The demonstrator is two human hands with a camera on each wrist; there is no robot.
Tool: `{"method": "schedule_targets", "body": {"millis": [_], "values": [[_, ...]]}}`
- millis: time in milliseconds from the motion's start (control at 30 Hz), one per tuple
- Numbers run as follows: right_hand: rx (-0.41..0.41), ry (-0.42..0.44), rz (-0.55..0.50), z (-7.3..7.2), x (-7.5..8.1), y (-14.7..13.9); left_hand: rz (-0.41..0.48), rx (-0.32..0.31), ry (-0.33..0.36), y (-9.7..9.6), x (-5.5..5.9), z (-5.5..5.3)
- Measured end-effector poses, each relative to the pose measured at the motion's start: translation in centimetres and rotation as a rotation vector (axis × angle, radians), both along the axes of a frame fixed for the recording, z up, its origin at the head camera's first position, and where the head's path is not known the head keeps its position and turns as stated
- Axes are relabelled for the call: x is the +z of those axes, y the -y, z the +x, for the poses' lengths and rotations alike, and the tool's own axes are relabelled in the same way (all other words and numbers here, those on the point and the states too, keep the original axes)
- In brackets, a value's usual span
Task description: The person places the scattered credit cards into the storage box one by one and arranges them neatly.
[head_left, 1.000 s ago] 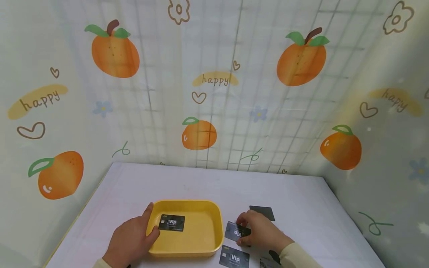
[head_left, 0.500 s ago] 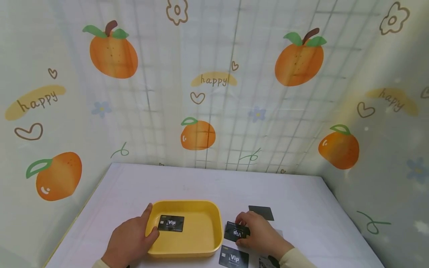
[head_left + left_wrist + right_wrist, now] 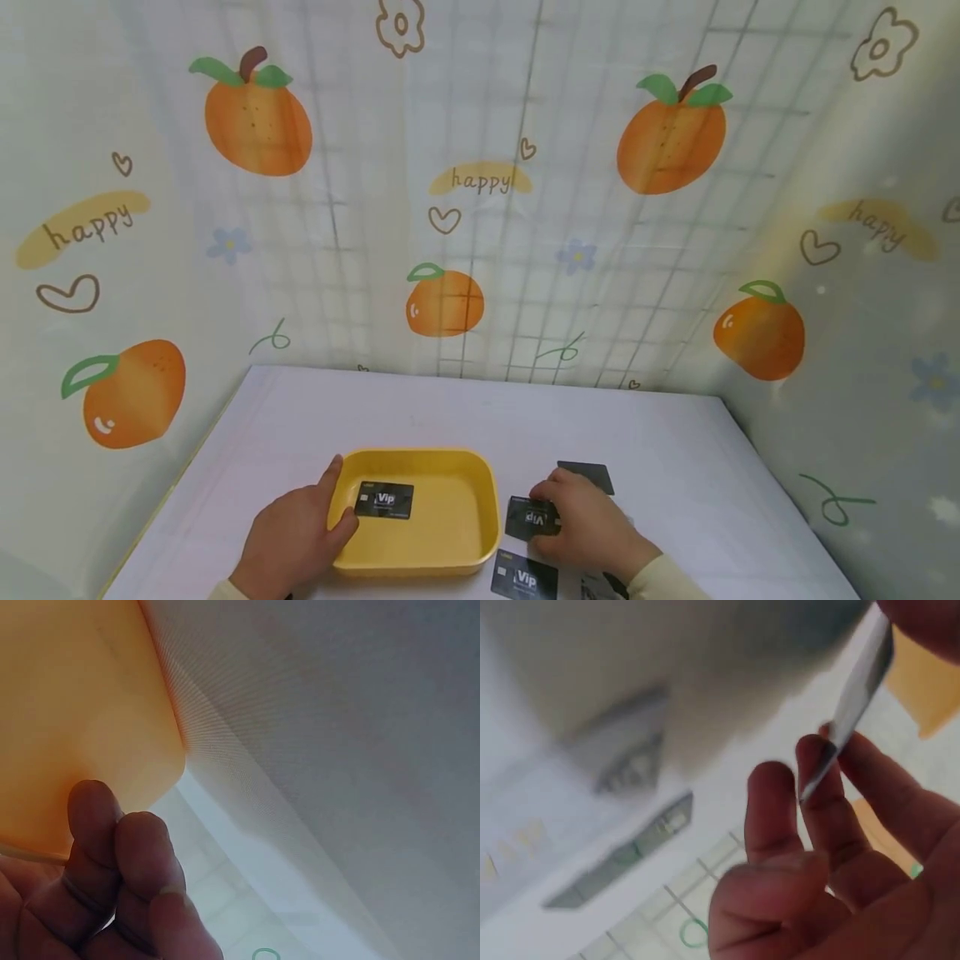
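Observation:
A yellow tray (image 3: 435, 542) stands on the white table, with a black Vip card (image 3: 384, 501) lying inside at its upper left. My left hand (image 3: 292, 533) grips the tray's left side, thumb over the rim; in the left wrist view its fingers are bent against the tray's outer wall (image 3: 90, 705). Just right of the tray, my right hand (image 3: 588, 525) pinches another black Vip card (image 3: 525, 518), its lettering upside down. The right wrist view shows this card (image 3: 847, 712) edge-on between thumb and fingers.
Nearer the front lies another Vip card (image 3: 523, 575). A plain dark card (image 3: 592, 477) sits beyond the right hand, partly covered by it. Under the right wrist a patterned black-and-white item (image 3: 595, 587) shows in part. A fruit-printed curtain (image 3: 480, 250) hangs behind the table.
The card in my right hand has tilted slightly, and its face looks darker than a second ago. My left hand and the tray have stayed in place.

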State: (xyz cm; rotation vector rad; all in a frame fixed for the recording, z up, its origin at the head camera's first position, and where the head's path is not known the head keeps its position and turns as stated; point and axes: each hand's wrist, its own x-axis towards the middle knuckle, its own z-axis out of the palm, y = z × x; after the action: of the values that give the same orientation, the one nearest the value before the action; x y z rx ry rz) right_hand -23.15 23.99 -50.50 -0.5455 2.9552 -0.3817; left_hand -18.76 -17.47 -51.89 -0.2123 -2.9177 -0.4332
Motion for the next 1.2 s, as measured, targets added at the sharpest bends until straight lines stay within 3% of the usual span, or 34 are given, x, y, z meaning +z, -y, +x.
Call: {"method": "schedule_targets", "body": {"millis": [100,400,600,733,833,1067,1200], "values": [[-0.027,-0.057,0.024,-0.3,1.0,0.3,-0.003,0.006,0.007,0.1,0.0,-0.1],[-0.098,-0.204,-0.116,-0.6,4.5,1.5,-0.005,0.008,0.001,0.5,-0.2,-0.4],[0.053,-0.230,-0.179,-0.6,6.7,4.6,0.001,-0.002,-0.016,0.8,-0.4,-0.5],[0.226,-0.243,-0.083,-0.9,7.4,7.3,0.003,-0.003,-0.028,0.8,-0.5,-0.6],[0.312,-0.237,0.016,-1.3,7.7,9.1,0.023,-0.009,-0.019,0.6,-0.4,-0.6],[0.395,-0.285,0.199,-2.3,7.2,12.3,0.014,-0.019,-0.028,0.5,-0.4,-0.8],[0.430,-0.312,0.247,-2.5,6.5,13.4,0.018,-0.026,-0.040,0.5,-0.4,-1.0]]}}
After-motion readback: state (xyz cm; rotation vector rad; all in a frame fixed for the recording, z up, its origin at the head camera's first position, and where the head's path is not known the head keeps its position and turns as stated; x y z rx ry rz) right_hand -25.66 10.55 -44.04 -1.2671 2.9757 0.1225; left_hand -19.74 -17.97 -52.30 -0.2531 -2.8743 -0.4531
